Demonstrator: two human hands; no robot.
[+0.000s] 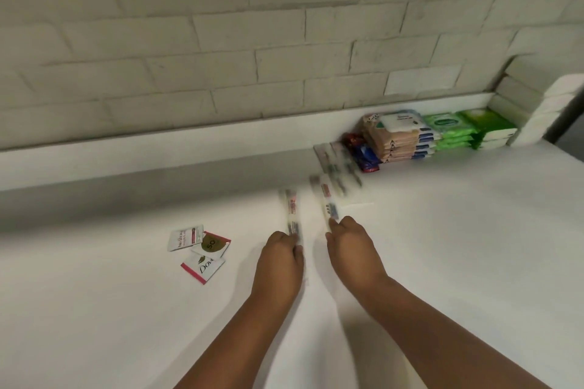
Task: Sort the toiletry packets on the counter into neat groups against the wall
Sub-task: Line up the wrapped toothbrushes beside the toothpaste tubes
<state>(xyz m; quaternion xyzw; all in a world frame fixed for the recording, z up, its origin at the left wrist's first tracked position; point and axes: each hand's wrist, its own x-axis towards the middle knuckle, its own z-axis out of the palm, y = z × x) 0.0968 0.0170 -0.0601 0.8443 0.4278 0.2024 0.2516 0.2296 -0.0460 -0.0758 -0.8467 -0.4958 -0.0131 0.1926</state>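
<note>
White counter (442,262) runs along a pale brick wall (221,25). At left we see three loose sachets, overlapping and well clear of the wall: a white one (185,237), a red one with a gold disc (212,245), and a Dove sachet (203,267) nearest us. To their right, our left hand (279,254) has its fingers curled round the near end of a long white packet (292,210). Just beside it, our right hand (349,241) pinches the near end of a second long packet (328,202). Both packets point away toward the wall and are blurred, so we cannot tell whether they lie on the counter or are lifted. Beyond them a row of similar packets (336,161) lies close to the wall, also blurred. Farther right, against the wall, stand neat groups touching side by side: red-and-blue packets (363,153), a beige stack (398,142), a green stack (448,133), and a brighter green stack (488,128) in the corner.
</note>
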